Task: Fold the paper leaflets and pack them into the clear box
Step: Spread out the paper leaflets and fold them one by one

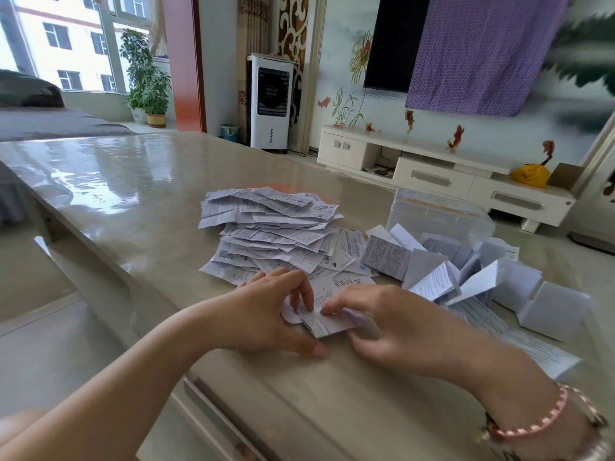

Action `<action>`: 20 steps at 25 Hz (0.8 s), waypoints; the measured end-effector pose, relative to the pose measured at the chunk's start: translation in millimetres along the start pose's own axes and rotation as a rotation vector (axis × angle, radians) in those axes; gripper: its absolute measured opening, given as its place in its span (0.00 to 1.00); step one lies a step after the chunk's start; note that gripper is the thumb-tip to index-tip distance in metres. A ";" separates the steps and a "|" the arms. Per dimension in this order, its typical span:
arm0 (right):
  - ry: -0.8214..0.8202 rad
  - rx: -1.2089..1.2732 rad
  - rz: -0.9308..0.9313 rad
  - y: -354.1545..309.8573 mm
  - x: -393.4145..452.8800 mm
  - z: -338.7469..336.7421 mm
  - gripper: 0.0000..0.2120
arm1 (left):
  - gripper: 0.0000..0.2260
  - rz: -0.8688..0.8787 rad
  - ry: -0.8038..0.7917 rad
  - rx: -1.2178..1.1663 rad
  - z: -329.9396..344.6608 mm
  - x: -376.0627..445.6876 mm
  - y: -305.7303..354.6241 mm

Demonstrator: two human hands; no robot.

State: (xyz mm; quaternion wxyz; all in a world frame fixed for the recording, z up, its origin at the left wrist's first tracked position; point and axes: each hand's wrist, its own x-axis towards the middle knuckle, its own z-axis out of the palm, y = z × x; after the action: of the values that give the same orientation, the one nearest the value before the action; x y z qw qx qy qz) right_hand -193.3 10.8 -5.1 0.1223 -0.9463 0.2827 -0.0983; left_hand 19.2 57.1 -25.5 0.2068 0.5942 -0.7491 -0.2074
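**Mid-fold on 1 leaflet, big pile still to go**

So both hands are down at lower centre of the frame working the same leaflet (324,309). The left hand (266,314) has fingertips pressing on the paper with the thumb stretched out along the surface (133,181) below it. The right hand (389,331) pinches the leaflet's right edge, so that grip is closed on the paper. Looks to me like the fold step, a crease being pressed flat.

Right behind the hands, centre frame, sits the stack (269,227) of unfolded leaflets, still tall. To the right of it there's a loose heap of folded ones (466,274), and the clear box (439,211) stands just behind that heap, centre right. I can't tell how much is in the box.

Next move, I'd guess: finish the crease, then drop it on the folded heap or in the box. Needs a firm pinch so it doesn't spring open.

Writing: the print is mostly too small. There's a QR code on 1 sheet at the stack's lower left, and some large Chinese characters just above the hands that I can't read properly.
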 end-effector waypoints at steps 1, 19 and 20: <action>0.032 0.020 0.010 -0.4 0.5 0.4 0.17 | 0.18 0.015 0.019 -0.051 0.2 0.6 1.1; 0.140 0.130 0.455 1.3 22.7 19.0 0.12 | 0.16 -0.234 0.140 0.022 4.2 10.9 1.2; 0.105 0.188 0.497 2.6 24.0 18.5 0.12 | 0.17 -0.235 0.127 0.021 4.7 11.4 2.4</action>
State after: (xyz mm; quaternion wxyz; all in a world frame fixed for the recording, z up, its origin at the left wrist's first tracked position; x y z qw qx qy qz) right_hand -170.2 -1.4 -20.6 0.2153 -0.8259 0.5019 -0.1400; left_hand 12.3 46.8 -27.3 0.2221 0.6920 -0.6617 -0.1843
